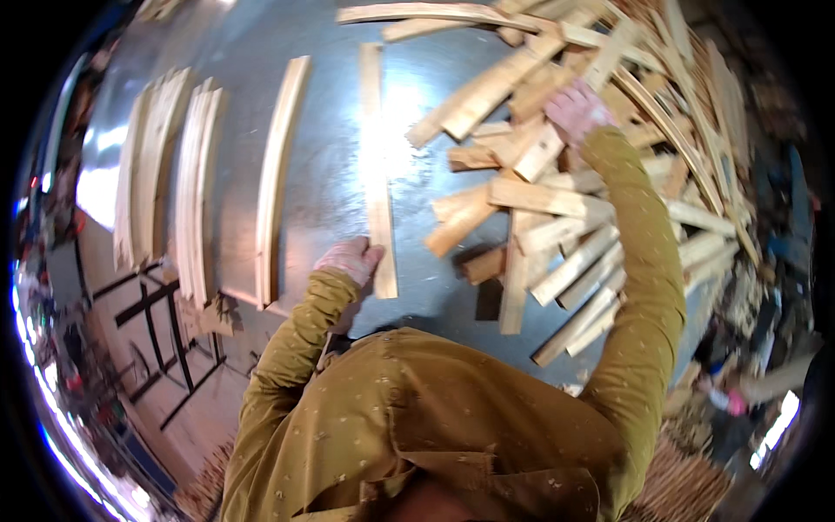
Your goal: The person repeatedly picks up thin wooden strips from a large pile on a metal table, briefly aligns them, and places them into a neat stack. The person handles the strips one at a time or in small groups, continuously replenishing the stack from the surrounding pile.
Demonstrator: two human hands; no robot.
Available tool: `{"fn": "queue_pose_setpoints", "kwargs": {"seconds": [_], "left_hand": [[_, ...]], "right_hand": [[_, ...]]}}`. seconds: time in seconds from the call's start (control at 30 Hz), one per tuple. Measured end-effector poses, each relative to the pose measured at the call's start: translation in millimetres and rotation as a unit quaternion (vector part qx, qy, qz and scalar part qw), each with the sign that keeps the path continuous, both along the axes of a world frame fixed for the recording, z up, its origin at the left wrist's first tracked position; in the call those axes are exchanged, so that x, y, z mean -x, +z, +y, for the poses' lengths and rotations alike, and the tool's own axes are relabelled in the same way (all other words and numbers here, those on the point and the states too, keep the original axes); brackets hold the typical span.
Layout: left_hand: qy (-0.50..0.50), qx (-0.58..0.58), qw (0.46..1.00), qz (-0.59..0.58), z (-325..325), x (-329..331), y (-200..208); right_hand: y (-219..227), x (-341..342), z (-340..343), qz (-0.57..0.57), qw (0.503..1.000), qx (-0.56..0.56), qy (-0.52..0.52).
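Note:
A single pale wooden strip lies lengthwise on the metal tabletop, in front of me. My left hand rests beside its near end, the thumb touching its left edge and the fingers loosely apart. Far to the right, my right hand reaches into a heap of wood offcuts. Its fingers close over one wooden piece that runs out beyond the hand; their undersides are hidden. Both hands look pinkish, perhaps gloved.
Left of centre lies another lone strip, then two bundles of strips, a narrower one and a wider one. Long bent slats border the heap at right. A black metal frame stands below the table's left edge.

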State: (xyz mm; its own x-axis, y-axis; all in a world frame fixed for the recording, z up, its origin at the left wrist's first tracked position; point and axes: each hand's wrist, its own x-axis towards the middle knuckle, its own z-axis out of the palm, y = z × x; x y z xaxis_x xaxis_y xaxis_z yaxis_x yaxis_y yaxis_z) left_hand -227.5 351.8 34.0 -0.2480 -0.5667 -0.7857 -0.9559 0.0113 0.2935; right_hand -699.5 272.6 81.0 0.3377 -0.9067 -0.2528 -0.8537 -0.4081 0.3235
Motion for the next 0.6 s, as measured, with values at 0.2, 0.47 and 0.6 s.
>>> {"fn": "queue_pose_setpoints", "kwargs": {"seconds": [0.2,0.47,0.6], "left_hand": [[-0.437,0.436,0.786,-0.025,-74,10,35],[-0.667,0.601,0.405,-0.171,-158,54,-121],[-0.63,0.531,0.565,0.049,-155,69,-56]], "right_hand": [[123,-24,-15,-0.417,0.857,0.231,0.194],[295,21,110,-0.794,0.49,0.341,0.119],[260,85,193,-0.862,0.493,0.114,0.0]]}}
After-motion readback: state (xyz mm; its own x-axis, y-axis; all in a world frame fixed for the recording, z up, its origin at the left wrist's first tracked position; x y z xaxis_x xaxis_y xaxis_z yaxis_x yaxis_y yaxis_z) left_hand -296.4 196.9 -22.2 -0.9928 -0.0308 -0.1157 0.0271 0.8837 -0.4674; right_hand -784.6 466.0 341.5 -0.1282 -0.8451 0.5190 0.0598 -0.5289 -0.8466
